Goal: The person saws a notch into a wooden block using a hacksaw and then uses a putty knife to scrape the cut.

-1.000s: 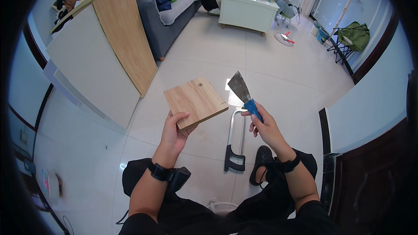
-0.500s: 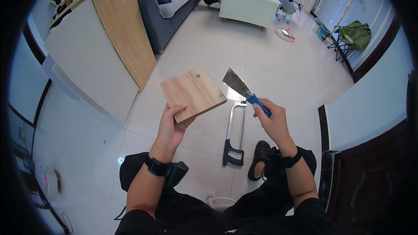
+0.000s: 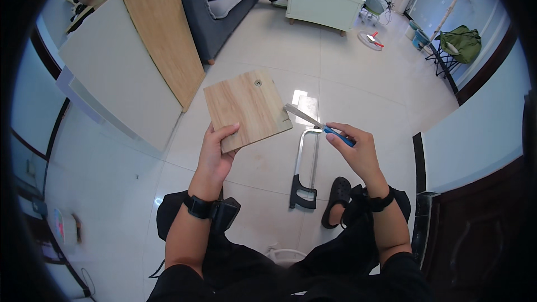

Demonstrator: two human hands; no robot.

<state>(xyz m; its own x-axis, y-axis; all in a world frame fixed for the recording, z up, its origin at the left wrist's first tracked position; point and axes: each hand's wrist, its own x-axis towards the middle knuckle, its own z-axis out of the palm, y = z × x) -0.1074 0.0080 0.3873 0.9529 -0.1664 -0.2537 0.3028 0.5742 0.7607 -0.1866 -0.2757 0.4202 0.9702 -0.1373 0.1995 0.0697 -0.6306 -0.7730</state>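
My left hand (image 3: pixel 213 148) grips a square wooden board (image 3: pixel 243 113) by its lower left corner, thumb on the face. A round dark metal fitting with a cross mark (image 3: pixel 258 83) sits near the board's top edge, and a short dark notch or line marks its right edge. In my right hand (image 3: pixel 358 148) is a putty knife (image 3: pixel 305 115), held by its blue handle. Its metal blade, seen nearly edge-on, has its tip close to the board's right edge; whether they touch I cannot tell. A hacksaw (image 3: pixel 298 170) with a black handle lies on the floor below.
A wood-and-white cabinet (image 3: pixel 162 28) and grey sofa (image 3: pixel 204 28) stand to the left. At the back are a white table (image 3: pixel 321 3), people sitting, and a round item with red handles (image 3: pixel 371 40). A green folding chair (image 3: pixel 458 45) is at the right.
The board has turned more face-on and shifted slightly up. The putty knife's blade has rotated from showing its flat face to nearly edge-on, its tip now nearer the board's right edge.
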